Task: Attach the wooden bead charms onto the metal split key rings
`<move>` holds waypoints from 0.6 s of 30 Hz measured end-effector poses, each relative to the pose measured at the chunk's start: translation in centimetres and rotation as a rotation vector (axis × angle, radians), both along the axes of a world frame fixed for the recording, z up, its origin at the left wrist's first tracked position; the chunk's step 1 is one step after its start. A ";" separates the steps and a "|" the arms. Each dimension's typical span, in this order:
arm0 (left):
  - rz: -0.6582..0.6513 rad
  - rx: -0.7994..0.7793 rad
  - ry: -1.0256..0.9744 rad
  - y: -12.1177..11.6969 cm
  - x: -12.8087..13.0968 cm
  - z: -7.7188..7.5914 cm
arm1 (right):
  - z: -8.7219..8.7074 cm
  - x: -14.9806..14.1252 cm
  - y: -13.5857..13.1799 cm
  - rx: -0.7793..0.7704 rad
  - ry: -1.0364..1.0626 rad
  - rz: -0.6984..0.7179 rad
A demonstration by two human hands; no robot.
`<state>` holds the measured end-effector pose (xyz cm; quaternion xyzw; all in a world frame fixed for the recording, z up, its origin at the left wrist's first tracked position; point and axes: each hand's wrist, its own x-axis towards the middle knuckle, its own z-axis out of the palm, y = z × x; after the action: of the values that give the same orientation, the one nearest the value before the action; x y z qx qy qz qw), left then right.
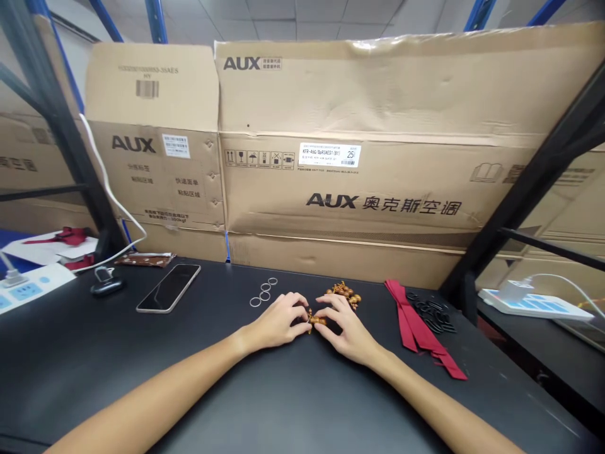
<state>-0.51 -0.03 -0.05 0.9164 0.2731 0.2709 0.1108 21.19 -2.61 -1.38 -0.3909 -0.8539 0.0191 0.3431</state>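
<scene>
My left hand (276, 321) and my right hand (347, 331) meet at the middle of the black table (189, 378), with their fingertips pinching a short string of small brown gourd-shaped beads (317, 321) from both sides. Just beyond my right fingers lies a heap of similar brown beads (345, 294). Several thin silver rings (263, 291) lie beyond my left hand. To the right of my right hand are long dark red ribbons (416, 325) and a pile of small black rings (432, 313).
A smartphone (169, 288) and a small black object (107, 284) lie at the table's left. A white power strip (28, 287) sits at the left edge, and another (534, 304) stands on a surface to the right. Large cardboard boxes (359, 151) stand behind the table between dark shelf uprights.
</scene>
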 end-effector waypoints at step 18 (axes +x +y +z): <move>0.138 0.064 -0.013 0.2 0.1 -0.2 | -0.6 0.2 0.5 0.064 0.062 -0.189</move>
<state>-0.39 0.15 -0.27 0.8967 0.3263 0.2923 0.0642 21.39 -2.06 -1.93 -0.4579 -0.8023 -0.0287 0.3819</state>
